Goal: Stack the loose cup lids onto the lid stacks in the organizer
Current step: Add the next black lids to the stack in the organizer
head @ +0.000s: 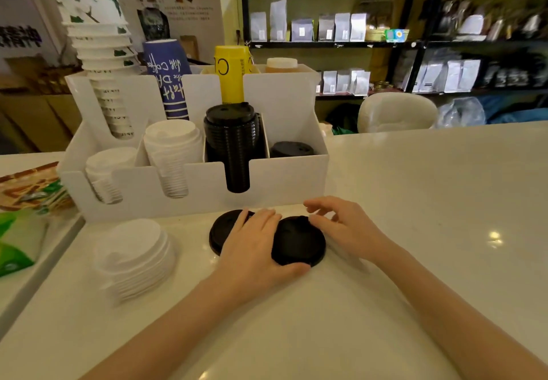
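Two loose black lids lie on the counter in front of the white organizer. My left hand lies across them: its fingers cover part of the left black lid and its thumb hooks the near edge of the right black lid. My right hand touches that right lid's far right rim with spread fingers. A loose pile of white lids sits to the left on the counter. The organizer holds a tall black lid stack, a short black lid stack and two white lid stacks.
Paper cup stacks, a blue cup stack and a yellow cup stack stand in the organizer's back slots. Printed packets lie at the left on a lower ledge. Shelves with bags fill the background beyond the counter's far edge.
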Motion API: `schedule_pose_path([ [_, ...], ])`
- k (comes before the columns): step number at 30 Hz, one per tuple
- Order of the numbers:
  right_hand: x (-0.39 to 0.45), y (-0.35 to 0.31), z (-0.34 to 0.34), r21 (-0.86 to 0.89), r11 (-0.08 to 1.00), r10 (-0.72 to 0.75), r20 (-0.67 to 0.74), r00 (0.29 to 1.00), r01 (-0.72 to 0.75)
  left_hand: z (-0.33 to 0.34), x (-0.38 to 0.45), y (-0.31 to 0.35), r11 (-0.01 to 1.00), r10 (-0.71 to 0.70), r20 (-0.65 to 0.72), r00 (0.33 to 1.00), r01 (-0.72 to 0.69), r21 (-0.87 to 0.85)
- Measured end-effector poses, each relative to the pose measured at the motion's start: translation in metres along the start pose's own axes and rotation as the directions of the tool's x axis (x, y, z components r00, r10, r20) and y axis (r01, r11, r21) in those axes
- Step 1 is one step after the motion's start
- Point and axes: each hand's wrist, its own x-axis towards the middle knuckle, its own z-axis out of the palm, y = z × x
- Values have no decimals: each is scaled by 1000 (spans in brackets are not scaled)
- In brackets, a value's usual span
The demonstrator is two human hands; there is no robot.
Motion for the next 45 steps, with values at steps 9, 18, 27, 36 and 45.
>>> schedule_pose_path([
  [9, -8, 3, 1, -27, 999, 33, 69, 997, -31, 1, -4, 4, 998, 51, -57, 997, -53, -21],
  [18, -10, -12, -11, 32, 999, -21, -31, 999, 22, -10, -3, 7, 934, -44, -50, 998, 23, -355],
  [27, 8, -57, -39, 117, 986, -104, -152, 983, 122, -60, 15, 2, 891, -67, -192, 979, -28, -452],
  [36, 60, -88, -52, 192, 952, -196, -221, 956, 239, -108, 54, -24, 736, -207, -259, 943, -24, -676],
  [45, 110, -106, -42, 300, 905, -242, -217, 946, 301, -128, 84, -57, 657, -233, -388, 892, -150, -739],
])
